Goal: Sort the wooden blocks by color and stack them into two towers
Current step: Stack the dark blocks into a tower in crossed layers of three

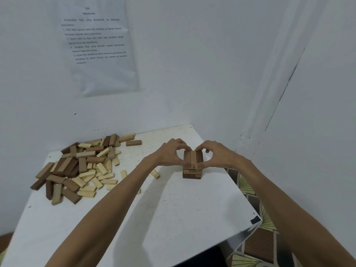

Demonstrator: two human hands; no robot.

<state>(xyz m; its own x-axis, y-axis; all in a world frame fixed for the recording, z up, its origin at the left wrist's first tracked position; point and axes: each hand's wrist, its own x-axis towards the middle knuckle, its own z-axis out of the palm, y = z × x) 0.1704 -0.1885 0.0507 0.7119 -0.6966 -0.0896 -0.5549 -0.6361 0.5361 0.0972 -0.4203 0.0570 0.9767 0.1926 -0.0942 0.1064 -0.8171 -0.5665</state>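
A short tower of dark brown blocks [192, 166] stands on the white table [173, 209], right of centre. Its top layer is three blocks side by side, running away from me. My left hand [171, 153] and my right hand [217, 153] curl round that top layer from either side, fingers at its far end and thumbs at its near end. A jumbled heap of dark and pale wooden blocks [81, 166] lies at the table's left. A few pale blocks [155, 173] lie loose between the heap and the tower.
White walls close in behind and to the right of the table. A printed sheet [100, 45] is stuck on the back wall. The table's right edge and corner [256, 220] overhang a patterned floor.
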